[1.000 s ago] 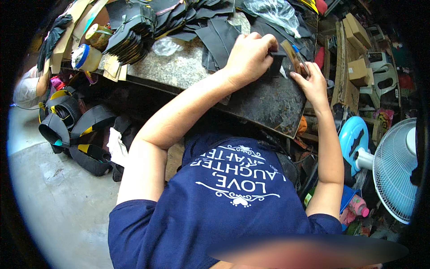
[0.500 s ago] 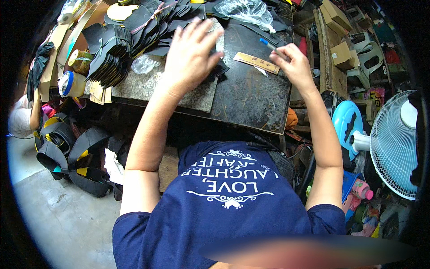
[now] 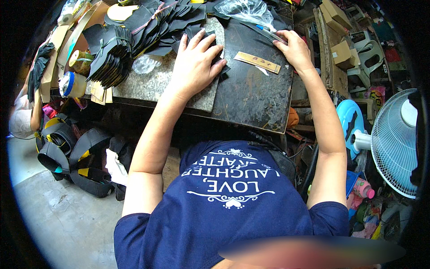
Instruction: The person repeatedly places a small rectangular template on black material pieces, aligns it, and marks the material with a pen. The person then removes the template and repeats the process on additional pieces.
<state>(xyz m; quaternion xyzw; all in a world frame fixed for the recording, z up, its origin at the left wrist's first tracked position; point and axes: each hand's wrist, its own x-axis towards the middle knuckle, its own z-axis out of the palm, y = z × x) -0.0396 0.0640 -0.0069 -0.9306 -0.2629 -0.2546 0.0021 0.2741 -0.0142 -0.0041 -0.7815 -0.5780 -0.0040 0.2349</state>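
Note:
My left hand [image 3: 199,66] lies palm down with its fingers spread on the worn grey board [image 3: 197,102]. Beneath and beside it are dark flat pieces, partly hidden by the hand. At the right of the table my right hand [image 3: 294,53] pinches a slim pen [image 3: 268,32] with a blue end, low over the tabletop near a clear plastic bag [image 3: 248,12]. Between the hands lies a tan strip [image 3: 257,62] with dark marks, and a small white scrap shows at its lower edge. Stacks of black cut pieces [image 3: 109,54] with yellowish edges stand left of my left hand.
A crumpled clear bag [image 3: 147,64] and a blue-lidded jar [image 3: 71,84] sit on the left part of the dark table [image 3: 251,105]. Rolled black straps [image 3: 85,157] rest on the floor at left. To the right stand a fan [image 3: 394,143] and cardboard boxes [image 3: 342,54].
My left hand has come down and slightly right onto the board. My right hand has moved up and away from the tan strip, carrying the pen toward the plastic bag.

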